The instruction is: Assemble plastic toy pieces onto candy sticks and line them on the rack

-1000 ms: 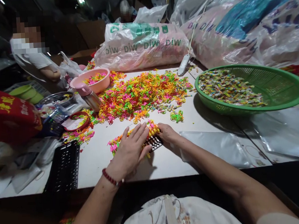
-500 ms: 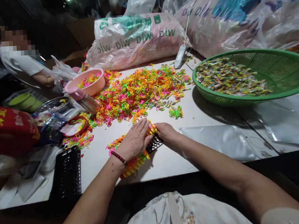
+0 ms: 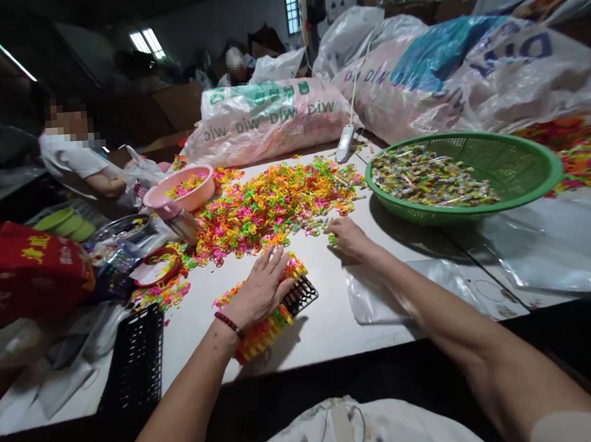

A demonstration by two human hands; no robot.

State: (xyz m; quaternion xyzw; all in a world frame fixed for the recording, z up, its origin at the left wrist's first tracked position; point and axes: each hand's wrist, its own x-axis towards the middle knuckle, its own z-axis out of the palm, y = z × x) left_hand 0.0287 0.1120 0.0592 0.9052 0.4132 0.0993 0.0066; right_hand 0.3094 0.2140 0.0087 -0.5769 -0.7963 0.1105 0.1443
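White table (image 3: 323, 339), big messy heap of bright plastic bits (image 3: 269, 199)
Just this side of the heap there's a black rack (image 3: 300, 297) loaded with colourful pieces, and the person's left hand (image 3: 262, 286) is lying flat across it, fingers stretched out. Right hand (image 3: 351, 239) is off to the rack's right, fingers curled down at a little green piece (image 3: 332, 239), can't tell if it's actually pinched.

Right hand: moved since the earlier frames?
Yes. Judged against the clear plastic bag, the right hand has moved off the loaded black rack, forward and to the right, to the small green pieces.
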